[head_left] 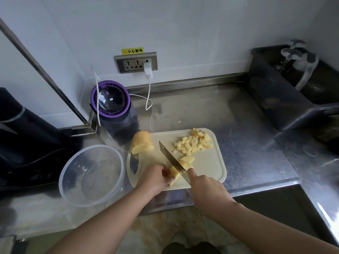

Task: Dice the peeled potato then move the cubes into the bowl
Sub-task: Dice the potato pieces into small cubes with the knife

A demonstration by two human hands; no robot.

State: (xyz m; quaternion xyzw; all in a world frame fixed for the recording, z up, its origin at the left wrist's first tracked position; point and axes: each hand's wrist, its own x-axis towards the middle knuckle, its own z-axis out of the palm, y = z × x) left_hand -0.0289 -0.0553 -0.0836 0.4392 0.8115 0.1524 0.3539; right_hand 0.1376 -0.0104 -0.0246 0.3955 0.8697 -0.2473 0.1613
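A pale cutting board point(207, 162) lies on the steel counter. My right hand point(205, 186) grips a knife point(170, 158), index finger along the blade's spine, and the blade cuts through a peeled potato piece point(185, 163). My left hand point(156, 177) holds the near end of that piece with curled fingers. A pile of several potato cubes point(194, 143) sits at the board's far right. A larger potato chunk point(142, 143) rests at the board's far left corner. A clear plastic bowl point(91, 176) stands left of the board with nothing visible in it.
A purple-rimmed appliance point(111, 105) stands behind the board, its white cable plugged into a wall socket point(147, 69). A dark appliance point(23, 136) fills the left side. A sink with a tap point(297, 57) is at the back right. The counter's front edge runs just below the board.
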